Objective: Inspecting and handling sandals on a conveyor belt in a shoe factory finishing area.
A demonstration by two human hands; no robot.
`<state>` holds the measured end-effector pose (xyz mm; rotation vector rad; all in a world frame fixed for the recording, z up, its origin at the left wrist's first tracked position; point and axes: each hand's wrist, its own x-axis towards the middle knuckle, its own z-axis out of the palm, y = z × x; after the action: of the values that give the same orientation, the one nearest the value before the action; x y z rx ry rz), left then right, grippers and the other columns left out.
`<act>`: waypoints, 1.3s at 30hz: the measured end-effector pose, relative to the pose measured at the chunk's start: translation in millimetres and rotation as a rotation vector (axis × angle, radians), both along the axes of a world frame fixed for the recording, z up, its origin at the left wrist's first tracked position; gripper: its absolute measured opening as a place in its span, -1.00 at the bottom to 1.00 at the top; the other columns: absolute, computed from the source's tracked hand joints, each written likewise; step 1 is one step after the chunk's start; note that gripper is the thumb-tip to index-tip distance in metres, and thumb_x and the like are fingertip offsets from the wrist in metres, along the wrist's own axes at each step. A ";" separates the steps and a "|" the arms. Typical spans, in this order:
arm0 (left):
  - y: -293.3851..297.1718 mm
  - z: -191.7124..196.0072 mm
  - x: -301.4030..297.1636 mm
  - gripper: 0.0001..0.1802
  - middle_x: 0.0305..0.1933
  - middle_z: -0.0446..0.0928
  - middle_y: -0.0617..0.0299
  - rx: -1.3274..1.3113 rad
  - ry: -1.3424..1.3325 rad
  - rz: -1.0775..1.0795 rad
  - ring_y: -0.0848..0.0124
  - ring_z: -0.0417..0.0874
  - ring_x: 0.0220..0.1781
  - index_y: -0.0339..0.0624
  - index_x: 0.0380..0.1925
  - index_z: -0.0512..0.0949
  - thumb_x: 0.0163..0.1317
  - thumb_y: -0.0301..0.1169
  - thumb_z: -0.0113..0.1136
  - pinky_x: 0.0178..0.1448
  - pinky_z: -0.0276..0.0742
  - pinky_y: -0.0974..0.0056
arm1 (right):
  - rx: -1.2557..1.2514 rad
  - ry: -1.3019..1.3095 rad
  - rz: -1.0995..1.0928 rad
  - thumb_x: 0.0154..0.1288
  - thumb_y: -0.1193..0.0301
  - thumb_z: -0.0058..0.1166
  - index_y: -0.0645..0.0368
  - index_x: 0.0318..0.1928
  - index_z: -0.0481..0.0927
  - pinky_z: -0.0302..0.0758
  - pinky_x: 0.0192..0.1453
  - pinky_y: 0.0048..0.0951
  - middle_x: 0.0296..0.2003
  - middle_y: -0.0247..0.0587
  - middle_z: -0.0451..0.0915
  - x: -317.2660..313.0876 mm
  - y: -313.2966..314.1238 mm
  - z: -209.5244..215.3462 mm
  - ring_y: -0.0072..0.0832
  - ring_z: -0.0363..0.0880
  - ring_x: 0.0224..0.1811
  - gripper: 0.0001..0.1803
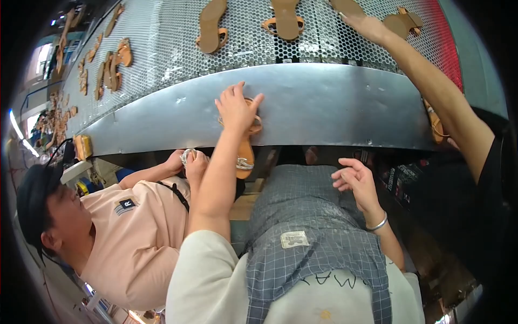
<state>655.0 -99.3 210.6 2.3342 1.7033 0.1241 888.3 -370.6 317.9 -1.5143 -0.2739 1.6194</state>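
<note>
My left hand (236, 106) lies over the heel end of a tan sandal (245, 154), with its fingers and thumb spread. The sandal rests sole down on the metal ledge, and its toe end, with a silvery strap, sticks out past the near edge toward me. My hand and wrist hide part of its ankle strap, and I cannot see any finger closing round it. Above my lap, apart from the ledge, my right hand (355, 182) hovers with loosely bent, parted fingers and nothing in them.
Beyond the smooth metal ledge (324, 102) is a mesh surface (248, 32) bearing several sandals, some sole up. Another person's arm (431, 81) reaches in from the right to a sandal there. At left, a seated person's hands (197, 162) hold a silver-strapped item. Another sandal (435, 121) lies at the ledge's right end.
</note>
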 end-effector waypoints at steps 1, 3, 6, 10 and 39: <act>-15.5 -5.5 39.4 -0.30 0.02 0.45 0.06 0.113 -0.047 -0.098 0.08 0.41 0.09 -0.06 0.01 0.48 -0.12 0.04 0.39 0.16 0.33 0.02 | -0.061 -0.056 -0.068 0.34 0.47 -0.05 0.29 0.07 0.41 0.51 -0.34 -0.60 -0.29 -0.12 0.64 13.5 -14.5 11.1 -0.54 0.61 -0.39 -0.68; -48.2 13.3 -8.2 -0.22 0.02 0.40 0.09 0.298 0.058 -0.046 0.08 0.37 0.10 -0.03 0.11 0.39 -0.13 0.03 0.39 0.21 0.23 -0.09 | -0.044 0.002 0.020 0.33 0.47 -0.05 0.28 0.07 0.41 0.51 -0.35 -0.61 -0.31 -0.12 0.64 -3.0 -17.4 -1.5 -0.54 0.61 -0.41 -0.68; -57.8 -3.2 -6.0 -0.24 -0.05 0.39 0.08 0.124 -0.040 0.074 0.07 0.38 0.05 -0.03 0.09 0.38 -0.14 -0.01 0.40 0.15 0.28 -0.06 | -0.051 -0.019 0.019 0.32 0.48 -0.04 0.29 0.05 0.41 0.51 -0.39 -0.62 -0.32 -0.12 0.64 -2.5 -42.1 -3.6 -0.52 0.62 -0.43 -0.69; -53.4 11.3 14.4 -0.34 -0.13 0.42 -0.02 0.035 -0.092 0.120 0.03 0.47 -0.10 -0.19 -0.02 0.38 -0.10 -0.13 0.39 -0.03 0.43 0.05 | -0.038 -0.027 0.004 0.30 0.48 -0.02 0.29 0.07 0.40 0.51 -0.37 -0.62 -0.32 -0.14 0.64 -0.1 -67.9 1.9 -0.54 0.61 -0.42 -0.66; -235.2 32.9 104.0 -0.67 -0.16 0.54 0.30 -1.342 -1.280 0.606 0.55 0.52 -0.14 -0.22 -0.04 0.46 0.28 -0.28 0.17 0.01 0.44 0.39 | -0.092 0.170 -0.037 0.00 0.68 0.19 0.37 0.09 0.38 0.49 0.10 -0.44 -0.08 -0.20 0.57 -0.1 -134.4 10.0 -0.51 0.56 -0.08 -0.44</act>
<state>759.0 -334.5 243.5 0.4341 1.0396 0.3351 888.2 -505.0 328.0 -1.4305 -0.0781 1.7388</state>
